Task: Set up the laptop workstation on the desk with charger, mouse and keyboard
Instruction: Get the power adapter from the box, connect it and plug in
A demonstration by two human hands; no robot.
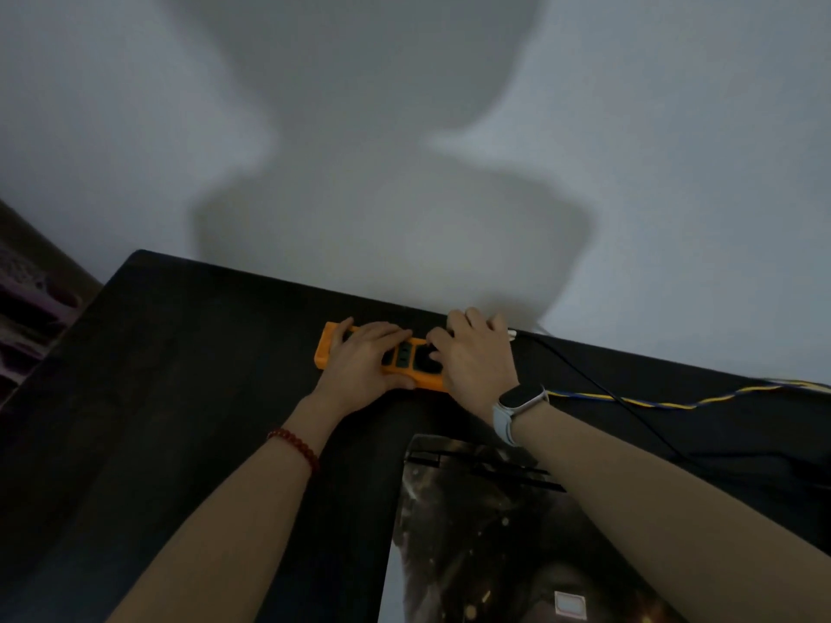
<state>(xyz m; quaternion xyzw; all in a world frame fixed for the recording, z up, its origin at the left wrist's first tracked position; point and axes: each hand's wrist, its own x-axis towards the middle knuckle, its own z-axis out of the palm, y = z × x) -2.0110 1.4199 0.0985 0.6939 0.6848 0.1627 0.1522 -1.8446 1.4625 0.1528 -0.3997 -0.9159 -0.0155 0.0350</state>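
Observation:
An orange power strip (324,349) with black sockets lies near the far edge of the dark desk (180,397), close to the wall. My left hand (364,361) lies flat across its left half, fingers stretched over the top and thumb along the near edge. My right hand (476,357) covers the strip's right end with curled fingers. A white plug (512,335) peeks out past its knuckles, and a thin black cable (598,384) runs from there to the right. What sits under the right palm is hidden. A dark patterned laptop (472,532) lies under my right forearm.
A yellow-and-blue braided cord (665,403) trails from the strip toward the desk's right edge. The white wall (404,173) stands right behind the desk. Left of the desk is a patterned fabric surface (27,299). I wear a watch (517,404) on the right wrist.

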